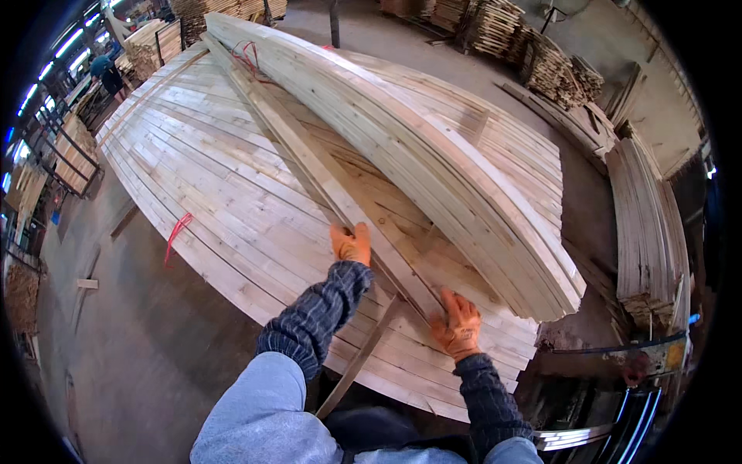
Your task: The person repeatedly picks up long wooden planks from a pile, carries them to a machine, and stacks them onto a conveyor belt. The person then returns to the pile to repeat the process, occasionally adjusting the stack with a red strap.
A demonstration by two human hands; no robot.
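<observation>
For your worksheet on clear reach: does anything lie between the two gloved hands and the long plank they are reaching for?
Nothing visible does. The left hand and right hand already rest on the long plank, which lies bare atop the stack of boards.

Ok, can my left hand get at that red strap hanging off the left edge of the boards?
Probably yes. The left hand rests on a plank, and only bare boards lie between it and the red strap; it looks a long stretch, though.

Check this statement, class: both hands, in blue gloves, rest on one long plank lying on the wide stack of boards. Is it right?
Not quite: the head view shows orange gloves, not blue. The left hand and right hand do rest on the long plank lying on the stack of boards.
</observation>
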